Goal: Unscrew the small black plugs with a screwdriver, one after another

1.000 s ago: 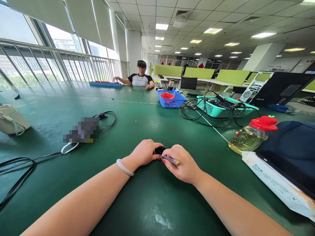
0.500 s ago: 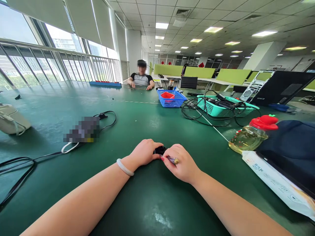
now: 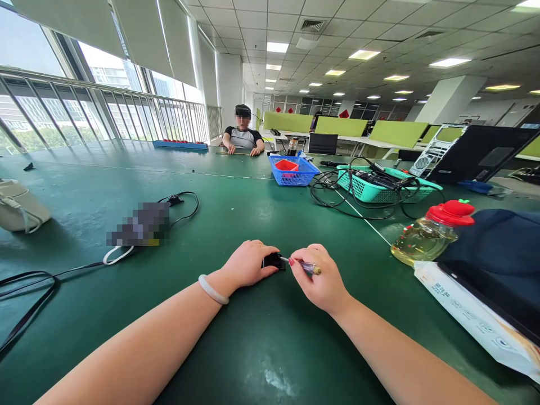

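Observation:
My left hand [image 3: 252, 263], with a pale bangle at the wrist, pinches a small black part [image 3: 273, 260] against the green table. Its left side is hidden by my fingers, and I cannot make out what kind of part it is. In my right hand [image 3: 317, 275] is a screwdriver [image 3: 311, 268] with a translucent handle and yellowish end. It lies nearly level, its thin metal shaft pointing left. The tip reaches the right side of the black part; whether it touches is too small to tell.
A bottle with a red lid [image 3: 426, 230] and a white packet [image 3: 468, 309] lie on the right. Farther back are a blue basket [image 3: 295, 177] and a green basket [image 3: 367, 191] with black cables. A person [image 3: 243, 135] sits across the table. Cords [image 3: 50, 275] trail on the left.
My right hand and the screwdriver have shifted slightly right, away from my left hand. More of the black part and the screwdriver's shaft now show. My left hand has hardly moved.

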Motion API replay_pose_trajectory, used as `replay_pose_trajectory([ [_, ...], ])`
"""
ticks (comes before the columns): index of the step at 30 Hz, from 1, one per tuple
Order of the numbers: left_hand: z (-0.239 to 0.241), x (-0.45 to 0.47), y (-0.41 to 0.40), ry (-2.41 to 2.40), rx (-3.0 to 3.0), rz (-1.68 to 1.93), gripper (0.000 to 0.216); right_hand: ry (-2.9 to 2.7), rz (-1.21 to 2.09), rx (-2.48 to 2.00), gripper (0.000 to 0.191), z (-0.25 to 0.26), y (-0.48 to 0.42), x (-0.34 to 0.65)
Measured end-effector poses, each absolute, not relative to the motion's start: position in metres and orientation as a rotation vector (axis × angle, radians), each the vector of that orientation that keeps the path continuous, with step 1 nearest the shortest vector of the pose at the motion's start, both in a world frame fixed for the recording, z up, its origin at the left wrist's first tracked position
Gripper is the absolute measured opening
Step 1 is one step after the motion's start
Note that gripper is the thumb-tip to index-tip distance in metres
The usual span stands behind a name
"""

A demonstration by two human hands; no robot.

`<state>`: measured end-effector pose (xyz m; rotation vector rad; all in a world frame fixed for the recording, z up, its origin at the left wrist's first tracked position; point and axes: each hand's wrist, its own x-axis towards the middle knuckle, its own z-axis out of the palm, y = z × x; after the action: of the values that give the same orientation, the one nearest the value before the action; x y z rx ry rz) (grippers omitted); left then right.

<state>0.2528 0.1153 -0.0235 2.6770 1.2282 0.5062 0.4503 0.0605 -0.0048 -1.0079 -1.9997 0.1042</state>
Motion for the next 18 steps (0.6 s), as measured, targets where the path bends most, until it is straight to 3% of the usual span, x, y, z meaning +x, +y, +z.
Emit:
replay_pose_trajectory([
  [11,-0.018,0.252,0.113,1.138,2.646,0.688,0.032,-1.998,0.37,-1.143,0.024,-0.007,0.067,0.452],
  [18,-0.016,0.252,0.111,1.249,2.567,0.875,0.046,-1.433,0.551,-1.034,0.039,-0.011,0.08,0.474],
])
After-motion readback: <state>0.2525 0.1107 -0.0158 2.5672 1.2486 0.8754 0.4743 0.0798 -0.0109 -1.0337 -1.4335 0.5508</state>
